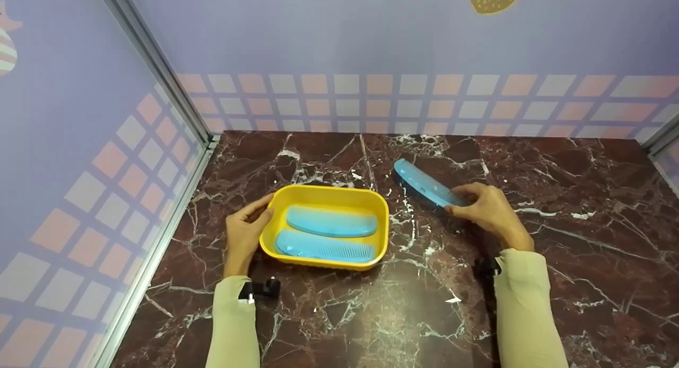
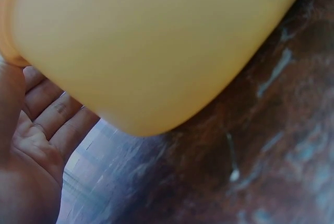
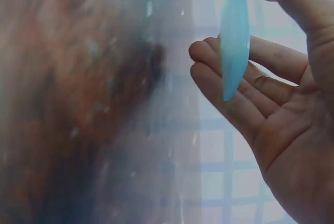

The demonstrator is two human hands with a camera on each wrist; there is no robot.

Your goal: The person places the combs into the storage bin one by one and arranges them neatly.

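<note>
A light blue comb (image 1: pixel 423 183) is pinched at one end between the thumb and fingers of my right hand (image 1: pixel 492 211), right of the yellow plastic basin (image 1: pixel 324 262). It slants up and left above the tabletop. In the right wrist view the comb (image 3: pixel 236 46) appears edge-on between thumb and fingers. My left hand (image 1: pixel 247 229) grips the basin's left rim, thumb at the edge and fingers along the outer wall. Inside the basin lie a blue comb (image 1: pixel 331 222) at the back and another blue comb (image 1: pixel 326 247) in front, which seems to overlap one beneath it.
The dark red marbled tabletop (image 1: pixel 392 315) carries small white flecks. A purple wall with pink and white squares (image 1: pixel 379 88) rises behind it, and a similar panel (image 1: pixel 119 161) with a metal edge stands at the left. Dark straps with small devices sit at both wrists.
</note>
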